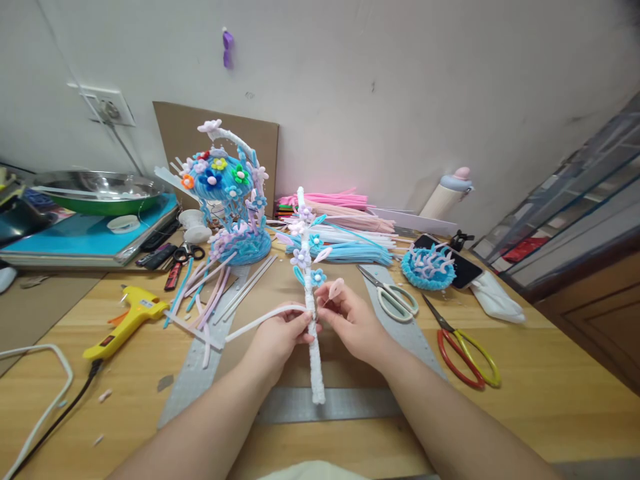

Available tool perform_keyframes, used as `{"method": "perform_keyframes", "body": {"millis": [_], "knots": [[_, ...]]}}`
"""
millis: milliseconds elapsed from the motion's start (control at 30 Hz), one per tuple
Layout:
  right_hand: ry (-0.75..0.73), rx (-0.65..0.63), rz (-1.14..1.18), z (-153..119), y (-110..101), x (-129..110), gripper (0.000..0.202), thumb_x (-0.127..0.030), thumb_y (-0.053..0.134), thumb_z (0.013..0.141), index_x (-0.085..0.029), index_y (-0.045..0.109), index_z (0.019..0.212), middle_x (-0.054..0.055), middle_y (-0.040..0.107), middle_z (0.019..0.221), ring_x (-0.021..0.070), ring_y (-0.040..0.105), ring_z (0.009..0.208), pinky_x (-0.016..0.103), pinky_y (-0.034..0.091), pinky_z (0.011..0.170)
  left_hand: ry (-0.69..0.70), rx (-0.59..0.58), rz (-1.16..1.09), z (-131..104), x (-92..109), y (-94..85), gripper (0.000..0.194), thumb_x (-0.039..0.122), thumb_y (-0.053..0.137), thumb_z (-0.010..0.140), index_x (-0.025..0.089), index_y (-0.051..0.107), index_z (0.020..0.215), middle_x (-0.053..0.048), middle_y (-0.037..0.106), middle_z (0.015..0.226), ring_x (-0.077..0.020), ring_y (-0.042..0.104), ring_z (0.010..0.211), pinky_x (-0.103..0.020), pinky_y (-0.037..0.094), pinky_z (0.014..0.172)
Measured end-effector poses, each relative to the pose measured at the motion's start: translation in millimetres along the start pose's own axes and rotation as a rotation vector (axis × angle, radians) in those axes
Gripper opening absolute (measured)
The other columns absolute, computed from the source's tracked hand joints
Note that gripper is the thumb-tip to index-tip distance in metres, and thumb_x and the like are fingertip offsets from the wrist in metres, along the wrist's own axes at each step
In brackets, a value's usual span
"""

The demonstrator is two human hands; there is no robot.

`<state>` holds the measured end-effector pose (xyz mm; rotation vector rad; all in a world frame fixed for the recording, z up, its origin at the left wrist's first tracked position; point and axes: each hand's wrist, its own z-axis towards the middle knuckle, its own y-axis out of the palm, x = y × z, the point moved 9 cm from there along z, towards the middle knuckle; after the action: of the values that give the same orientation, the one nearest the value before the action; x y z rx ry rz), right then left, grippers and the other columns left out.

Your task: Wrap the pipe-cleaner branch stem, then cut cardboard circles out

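One person's forearms (205,413); left fingers (299,323) pinching white stem (316,373) and strip (260,322); right fingers (334,316) grasping pale-pink petal (337,287); blue flower (319,277) just beyond both.

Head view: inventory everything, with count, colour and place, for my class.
table: 1, wooden, below
wall: 1, grey, back
mat: 1, grey, on table
cardboard: several, brown, table and back
socket: 1, white, wall, left
stem: 1, white, centre
flowers: several, lilac and blue, on stem
strip: 1, white, left of stem
petal: 1, pink, right of stem
ornaments: 2, mostly blue, back left and right
pipe cleaners: uncounted, pink, white, blue, behind stem
scissors: 3, mixed colours, two right, one left
glue gun: 1, yellow, left
basin: 1, silver-green, back left
bottle: 1, cream, back right
phone: 1, black, right
packet: 1, white, right
clutter: uncounted, mixed, mostly left
left hand: 1, bare, on stem
right hand: 1, bare, at petal
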<state>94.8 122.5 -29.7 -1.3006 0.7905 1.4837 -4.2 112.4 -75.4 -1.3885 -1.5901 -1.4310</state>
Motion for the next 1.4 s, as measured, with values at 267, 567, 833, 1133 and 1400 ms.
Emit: {"method": "perform_keyframes", "body": {"millis": [267, 567, 833, 1133, 1400], "knots": [[-0.084, 0.014, -0.259, -2, 3, -14, 0.01, -0.011, 0.048, 0.082, -0.021, 0.048, 0.085, -0.001, 0.052, 0.083, 0.0092, 0.054, 0.061, 0.025, 0.045, 0.062, 0.011, 0.007, -0.006, 0, -2, -1.0, 0.024, 0.032, 0.071, 0.066, 0.012, 0.062, 0.075, -0.003, 0.062, 0.069, -0.0111, 0.056, 0.064, -0.02, 0.047, 0.055], [0.01, 0.073, -0.179, -1, 0, -1, 0.008, -0.015, 0.05, 0.08, -0.02, 0.052, 0.086, -0.001, 0.054, 0.08, 0.0105, 0.056, 0.059, 0.026, 0.048, 0.06, 0.004, -0.004, -0.023, 0, -2, -0.1, 0.024, 0.032, 0.071, 0.067, 0.012, 0.064, 0.077, -0.004, 0.063, 0.071, -0.0118, 0.058, 0.066, -0.02, 0.046, 0.056], [-0.029, 0.158, -0.235, 0, -6, -7, 0.009, -0.014, 0.052, 0.078, -0.019, 0.059, 0.078, 0.002, 0.057, 0.081, 0.0151, 0.058, 0.075, 0.028, 0.047, 0.066, -0.002, 0.009, -0.01, 1, -2, -1.4, 0.024, 0.032, 0.072, 0.067, 0.012, 0.063, 0.077, -0.004, 0.062, 0.072, -0.011, 0.058, 0.065, -0.02, 0.047, 0.056], [-0.021, 0.144, -0.19, 3, -6, -4, 0.007, -0.015, 0.055, 0.077, -0.019, 0.059, 0.076, 0.002, 0.057, 0.084, 0.0141, 0.058, 0.075, 0.026, 0.047, 0.062, 0.028, -0.012, 0.019, 0, 1, 2.0, 0.021, 0.03, 0.069, 0.068, 0.013, 0.062, 0.076, -0.003, 0.063, 0.068, -0.0129, 0.058, 0.066, -0.022, 0.047, 0.057], [0.049, 0.192, -0.029, 1, -7, 11, 0.011, -0.025, 0.062, 0.072, -0.019, 0.053, 0.067, 0.003, 0.06, 0.082, 0.0141, 0.059, 0.063, 0.027, 0.05, 0.051, 0.03, -0.01, 0.069, -1, 6, 4.6, 0.018, 0.027, 0.073, 0.061, 0.013, 0.065, 0.071, -0.003, 0.066, 0.067, -0.0135, 0.057, 0.064, -0.022, 0.044, 0.056]]}}
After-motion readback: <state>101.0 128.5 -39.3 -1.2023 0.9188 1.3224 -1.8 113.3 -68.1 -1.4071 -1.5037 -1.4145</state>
